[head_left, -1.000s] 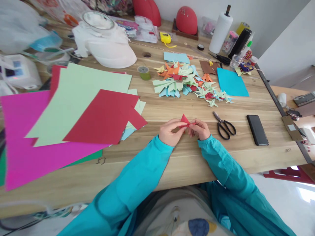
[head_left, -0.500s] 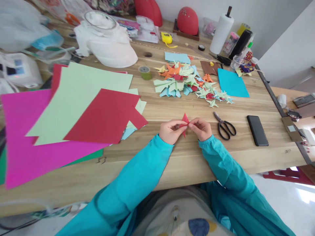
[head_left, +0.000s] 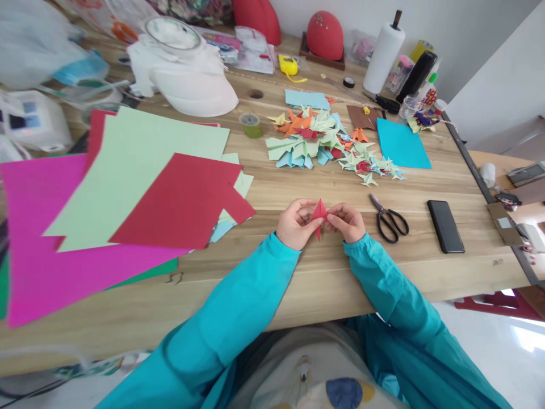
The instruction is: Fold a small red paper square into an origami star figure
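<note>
A small folded piece of red origami paper (head_left: 319, 212), diamond-shaped with a point at top and bottom, is held upright just above the table between my two hands. My left hand (head_left: 297, 223) pinches its left side, the thumb across its lower front and the fingers curled behind. The thumb and fingertips of my right hand (head_left: 346, 221) close on its right edge. Black-handled scissors (head_left: 388, 218) lie to the right of my right hand. Beyond my hands is a pile of folded paper figures (head_left: 317, 139) in green, orange, blue and red.
Large sheets of red paper (head_left: 174, 204), green paper (head_left: 140, 153) and magenta paper (head_left: 93, 284) overlap on the left. A phone (head_left: 445, 226) lies at right. Blue paper (head_left: 404, 144), a tape measure (head_left: 288, 66) and a paper roll (head_left: 384, 59) are further back.
The fingers of my left hand have shifted back from the front of the red origami paper, so more of its face shows. My right hand keeps its pinch at the right edge.
</note>
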Demonstrator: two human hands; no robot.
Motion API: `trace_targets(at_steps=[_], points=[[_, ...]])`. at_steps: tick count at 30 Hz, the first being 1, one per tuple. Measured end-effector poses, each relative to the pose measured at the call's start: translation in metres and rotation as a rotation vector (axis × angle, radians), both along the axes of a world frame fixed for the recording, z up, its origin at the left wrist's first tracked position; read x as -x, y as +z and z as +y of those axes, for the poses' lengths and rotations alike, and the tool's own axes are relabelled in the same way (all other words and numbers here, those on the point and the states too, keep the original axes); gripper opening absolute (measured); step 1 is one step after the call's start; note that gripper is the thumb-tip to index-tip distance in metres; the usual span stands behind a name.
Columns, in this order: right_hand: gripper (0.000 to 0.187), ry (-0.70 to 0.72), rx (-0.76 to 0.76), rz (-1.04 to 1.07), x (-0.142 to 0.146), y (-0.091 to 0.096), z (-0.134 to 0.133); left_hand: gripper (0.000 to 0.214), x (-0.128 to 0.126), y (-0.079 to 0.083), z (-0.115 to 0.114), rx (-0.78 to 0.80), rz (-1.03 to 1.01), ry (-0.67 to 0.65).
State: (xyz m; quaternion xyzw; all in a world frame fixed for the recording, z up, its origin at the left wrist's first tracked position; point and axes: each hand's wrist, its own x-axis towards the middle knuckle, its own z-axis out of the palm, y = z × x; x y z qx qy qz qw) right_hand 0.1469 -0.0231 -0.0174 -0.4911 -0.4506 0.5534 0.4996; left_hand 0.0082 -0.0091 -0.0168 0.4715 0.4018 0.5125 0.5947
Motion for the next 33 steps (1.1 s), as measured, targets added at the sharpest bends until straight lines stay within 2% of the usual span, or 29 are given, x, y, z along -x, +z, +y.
trace_targets(at_steps=[7,12,24,29,33], points=[[0.038,0.002,-0.022,-0.050,0.0007,0.0032,0.0000,0.053,0.0014,-0.0012,0.0019,0.037,0.004,0.017],[0.039,-0.016,-0.044,-0.082,0.0021,0.0001,0.0004,0.051,0.0010,-0.0013,0.0016,0.046,0.012,0.001],[0.044,0.001,-0.028,-0.136,0.0019,0.0052,0.0004,0.047,0.0019,-0.0041,0.0059,0.151,-0.123,0.023],[0.043,0.013,-0.052,-0.184,0.0021,0.0015,0.0001,0.045,0.0012,-0.0067,0.0068,0.209,-0.182,0.041],[0.041,0.014,-0.088,-0.216,0.0013,-0.0027,0.0002,0.046,0.0017,-0.0069,0.0063,0.188,-0.177,0.046]])
